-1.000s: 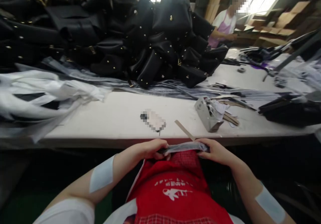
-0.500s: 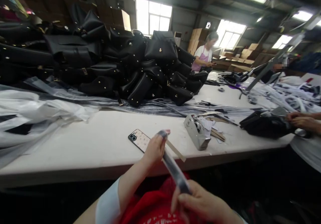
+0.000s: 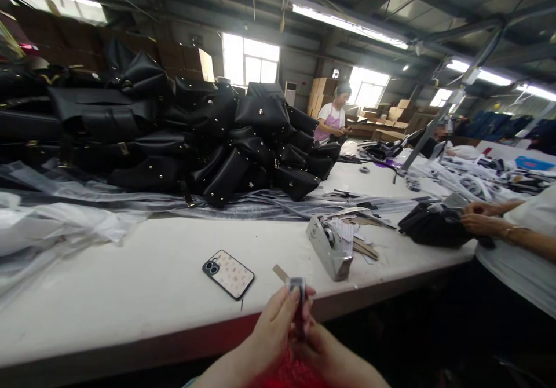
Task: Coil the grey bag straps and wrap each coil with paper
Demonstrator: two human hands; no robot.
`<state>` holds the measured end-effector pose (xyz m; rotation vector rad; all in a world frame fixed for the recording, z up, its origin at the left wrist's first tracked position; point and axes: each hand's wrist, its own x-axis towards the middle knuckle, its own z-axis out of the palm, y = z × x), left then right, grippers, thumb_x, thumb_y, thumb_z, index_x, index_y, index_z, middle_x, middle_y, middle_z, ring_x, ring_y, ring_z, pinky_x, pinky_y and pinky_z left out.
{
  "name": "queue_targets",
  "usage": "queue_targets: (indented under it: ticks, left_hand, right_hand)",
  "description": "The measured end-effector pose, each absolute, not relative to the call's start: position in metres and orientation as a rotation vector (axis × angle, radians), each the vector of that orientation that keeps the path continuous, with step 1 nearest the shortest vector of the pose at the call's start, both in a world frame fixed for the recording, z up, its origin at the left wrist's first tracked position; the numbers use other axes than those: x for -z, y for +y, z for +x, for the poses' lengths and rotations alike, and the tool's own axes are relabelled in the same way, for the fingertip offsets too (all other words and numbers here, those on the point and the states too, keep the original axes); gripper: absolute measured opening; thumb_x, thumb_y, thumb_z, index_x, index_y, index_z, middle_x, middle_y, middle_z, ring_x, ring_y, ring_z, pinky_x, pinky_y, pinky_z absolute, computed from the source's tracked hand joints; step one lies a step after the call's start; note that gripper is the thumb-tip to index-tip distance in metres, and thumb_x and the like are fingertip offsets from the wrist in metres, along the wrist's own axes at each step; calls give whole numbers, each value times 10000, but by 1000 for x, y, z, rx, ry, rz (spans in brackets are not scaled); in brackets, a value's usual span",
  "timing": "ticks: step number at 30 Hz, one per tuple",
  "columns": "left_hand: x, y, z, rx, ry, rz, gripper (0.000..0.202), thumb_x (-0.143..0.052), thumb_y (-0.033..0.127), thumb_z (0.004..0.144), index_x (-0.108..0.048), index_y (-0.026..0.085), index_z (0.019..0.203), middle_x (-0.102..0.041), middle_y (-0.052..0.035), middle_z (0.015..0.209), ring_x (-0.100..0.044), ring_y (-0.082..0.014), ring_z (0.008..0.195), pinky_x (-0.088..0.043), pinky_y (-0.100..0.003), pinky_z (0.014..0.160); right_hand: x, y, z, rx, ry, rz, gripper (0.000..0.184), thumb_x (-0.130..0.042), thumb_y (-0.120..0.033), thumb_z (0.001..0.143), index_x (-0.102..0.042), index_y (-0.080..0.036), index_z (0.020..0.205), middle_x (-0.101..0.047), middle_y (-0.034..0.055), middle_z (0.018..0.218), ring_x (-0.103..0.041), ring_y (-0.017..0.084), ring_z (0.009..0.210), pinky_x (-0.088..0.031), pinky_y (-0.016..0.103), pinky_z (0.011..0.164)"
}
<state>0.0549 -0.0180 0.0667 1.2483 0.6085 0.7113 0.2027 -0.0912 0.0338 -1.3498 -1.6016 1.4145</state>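
Note:
Close together at the table's front edge, my left hand (image 3: 278,314) and my right hand (image 3: 319,344) are both closed on a dark strap (image 3: 297,284) in whitish, clear plastic wrapping. My left thumb presses on its upper end. The right fingers wrap it lower down, blurred and partly hidden. Just beyond my left hand, a narrow tan strip (image 3: 280,272) lies on the table. A phone (image 3: 234,275) in a patterned case rests face down to the left. Right of my hands stands a grey tape dispenser (image 3: 324,249).
A large heap of black bags (image 3: 260,116) spans the table's back. White plastic wrapping (image 3: 65,229) lies at left. Paper and card scraps (image 3: 362,246) sit behind the dispenser. At right a co-worker's hands (image 3: 478,219) hold a black bag (image 3: 430,224); another person (image 3: 332,119) stands farther back.
My hands have come together on the strap; the stretch between them was longer before. The strap is now more upright. The camera view has shifted, so the phone shows fully.

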Motion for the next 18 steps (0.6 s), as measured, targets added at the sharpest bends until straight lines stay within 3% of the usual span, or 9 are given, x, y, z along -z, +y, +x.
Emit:
queue_targets:
  ticks: [3,5,8,11,13,14,18]
  left_hand:
    - [-50,-8,45,-1076,737,1721,513,-399,573,890,-619,190,1151,-639,-131,926,-579,-268,917,-431,-404,876]
    - [-40,-4,35,-986,622,2088,521,-430,589,857,-671,182,1076,-655,-168,973,-564,-308,962,-399,-436,912]
    - [-38,-7,29,-583,537,2208,568,-304,591,904,-669,183,756,-602,-93,703,-517,-209,663,-408,-346,697]
    - [-51,-12,34,-274,605,1815,673,-226,700,882,-460,187,516,-344,20,487,-263,-102,454,-260,-269,492]
    - [-62,-13,40,-235,585,1514,700,-280,803,798,-439,186,508,-312,38,462,-242,-84,428,-215,-251,455]
    - [-67,-12,43,-260,570,1373,713,-290,827,772,-459,183,518,-321,39,449,-259,-83,413,-219,-246,444]
    - [-82,-2,49,-565,560,871,684,-299,779,814,-580,164,710,-331,63,457,-278,-84,367,-362,-264,449]
  right_hand:
    - [-26,-101,186,-1650,-1573,-1271,443,-586,-614,805,-704,-188,838,-600,4,646,-578,161,634,-470,245,596]
    - [-29,-101,205,-1639,-1542,-1275,531,-547,-672,797,-700,-163,791,-546,-2,566,-538,134,540,-436,223,524]
    - [-45,-92,247,-1424,-1521,-1439,563,-517,-657,815,-688,-122,781,-534,4,517,-496,124,448,-435,233,477]
    - [-58,-85,266,-1017,-1615,-1595,437,-633,-512,788,-680,-154,1034,-687,95,845,-636,232,769,-524,352,766]
    - [-58,-82,258,-965,-1674,-1550,536,-671,-455,762,-599,-208,1232,-650,131,1141,-587,301,1057,-438,427,978]
    - [-56,-80,249,-1026,-1684,-1499,588,-688,-458,741,-572,-229,1271,-630,131,1194,-563,323,1109,-418,445,1002]
    - [-35,-73,204,-1237,-1655,-1360,533,-677,-540,716,-630,-255,1164,-679,85,1013,-612,326,970,-491,424,863]
